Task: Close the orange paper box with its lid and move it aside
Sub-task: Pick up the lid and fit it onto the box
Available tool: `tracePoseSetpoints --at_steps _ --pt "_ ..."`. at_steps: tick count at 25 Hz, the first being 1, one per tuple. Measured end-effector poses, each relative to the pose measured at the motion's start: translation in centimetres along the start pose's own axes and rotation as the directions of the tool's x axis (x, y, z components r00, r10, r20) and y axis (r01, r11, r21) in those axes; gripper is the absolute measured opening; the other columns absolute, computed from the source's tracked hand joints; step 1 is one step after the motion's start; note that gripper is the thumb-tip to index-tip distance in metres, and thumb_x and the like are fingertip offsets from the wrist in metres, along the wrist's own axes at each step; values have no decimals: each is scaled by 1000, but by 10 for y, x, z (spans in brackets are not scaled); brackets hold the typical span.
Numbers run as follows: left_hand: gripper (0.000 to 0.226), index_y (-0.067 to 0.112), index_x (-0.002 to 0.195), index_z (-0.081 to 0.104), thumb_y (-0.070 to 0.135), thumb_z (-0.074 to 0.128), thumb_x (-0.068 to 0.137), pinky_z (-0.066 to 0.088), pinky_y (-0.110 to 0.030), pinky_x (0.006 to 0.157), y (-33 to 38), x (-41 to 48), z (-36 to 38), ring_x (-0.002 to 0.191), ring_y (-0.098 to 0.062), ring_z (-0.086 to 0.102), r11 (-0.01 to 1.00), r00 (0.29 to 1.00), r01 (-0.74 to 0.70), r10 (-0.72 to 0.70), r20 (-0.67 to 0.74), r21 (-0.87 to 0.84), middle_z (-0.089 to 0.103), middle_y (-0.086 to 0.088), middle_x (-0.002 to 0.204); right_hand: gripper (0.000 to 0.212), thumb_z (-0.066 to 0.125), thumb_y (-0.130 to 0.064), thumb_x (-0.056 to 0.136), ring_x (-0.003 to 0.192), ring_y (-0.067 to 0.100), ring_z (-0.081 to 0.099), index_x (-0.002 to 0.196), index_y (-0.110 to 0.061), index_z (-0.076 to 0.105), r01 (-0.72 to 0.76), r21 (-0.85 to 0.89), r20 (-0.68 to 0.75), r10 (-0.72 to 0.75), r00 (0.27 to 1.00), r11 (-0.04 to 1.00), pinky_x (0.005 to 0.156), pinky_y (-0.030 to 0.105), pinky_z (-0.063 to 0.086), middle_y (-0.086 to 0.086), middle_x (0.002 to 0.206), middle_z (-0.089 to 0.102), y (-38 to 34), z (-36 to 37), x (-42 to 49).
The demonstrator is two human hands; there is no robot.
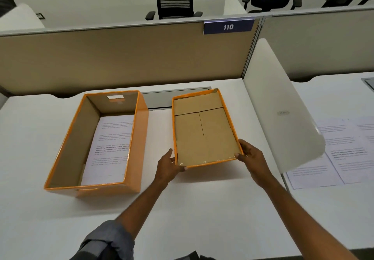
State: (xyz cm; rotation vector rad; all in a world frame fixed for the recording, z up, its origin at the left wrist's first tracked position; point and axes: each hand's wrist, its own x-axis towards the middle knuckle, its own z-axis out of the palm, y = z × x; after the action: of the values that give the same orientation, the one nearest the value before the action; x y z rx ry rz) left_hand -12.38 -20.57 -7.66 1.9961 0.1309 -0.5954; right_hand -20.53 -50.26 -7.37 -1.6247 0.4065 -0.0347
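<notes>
The orange paper box [139, 138] stands open at the left of the white desk, with printed sheets lying in its bottom. To its right the orange lid [204, 130] lies upside down, brown cardboard inside facing up. My left hand [169, 165] grips the lid's near left corner. My right hand [251, 156] grips its near right corner, thumb over the rim. The lid's near edge looks slightly raised off the desk.
A beige partition [121, 57] with a "110" sign runs along the back. A white divider panel [283, 114] stands right of the lid. Printed sheets [334, 152] lie on the neighbouring desk. Office chairs stand beyond the partition.
</notes>
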Motion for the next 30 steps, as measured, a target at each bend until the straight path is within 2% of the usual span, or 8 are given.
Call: tracePoseSetpoints --at_steps 4,13,18,20,22,25,28,30 --pt "65 8 123 64 -2 87 63 56 -47 94 -20 -19 -20 118 -33 63 999 993 45 -42 108 -28 71 -10 120 61 56 18 88 112 6 71 125 -31 65 -20 55 -26 22 999 998 83 18 58 -11 121 75 -12 26 -21" --pt "80 20 137 52 3 86 67 52 -32 95 -28 -63 -91 116 -20 61 955 951 -280 290 112 -97 65 5 121 59 65 6 91 125 11 64 146 -13 53 87 132 -193 -61 979 987 90 18 57 -2 138 67 -37 87 -104" --pt "75 21 142 45 10 81 77 43 -5 92 -24 -89 -136 127 -19 57 876 868 -483 480 129 -14 60 5 132 54 62 7 93 124 21 66 141 -17 58 119 373 -346 19 938 920 86 32 63 -11 132 70 -56 129 -141" --pt "86 14 157 23 7 70 86 24 -3 110 -20 -101 -151 153 -25 25 746 774 -627 628 76 226 32 -6 163 54 59 11 92 125 25 65 137 -18 61 133 469 -365 55 929 873 83 35 65 -4 138 66 -69 150 -145" --pt "96 10 160 4 1 60 82 9 -16 122 -14 -105 -164 157 -26 -9 455 583 -727 805 112 515 -4 -9 170 52 58 11 92 126 27 64 134 -18 62 154 517 -356 48 933 842 79 33 65 2 143 62 -85 173 -146" --pt "101 7 159 -1 8 62 81 5 -46 127 9 -102 -169 156 -30 -13 82 443 -681 838 320 728 -10 -14 169 46 57 3 96 128 31 61 137 -16 59 159 526 -304 11 952 835 79 31 65 6 146 59 -109 206 -146" --pt "96 10 159 1 -3 59 85 2 -45 126 30 -87 -175 156 -28 -5 -19 438 -681 791 427 732 -3 -11 169 44 56 -5 97 127 28 62 140 -16 56 172 549 -239 -44 970 818 82 31 64 4 143 60 -129 225 -140" --pt "94 11 160 6 -12 57 84 10 -42 126 35 -84 -181 156 -26 3 20 419 -706 818 394 708 4 -8 169 47 59 -22 96 126 23 65 143 -19 55 213 596 -198 -116 973 774 89 36 63 -1 141 63 -144 227 -131"
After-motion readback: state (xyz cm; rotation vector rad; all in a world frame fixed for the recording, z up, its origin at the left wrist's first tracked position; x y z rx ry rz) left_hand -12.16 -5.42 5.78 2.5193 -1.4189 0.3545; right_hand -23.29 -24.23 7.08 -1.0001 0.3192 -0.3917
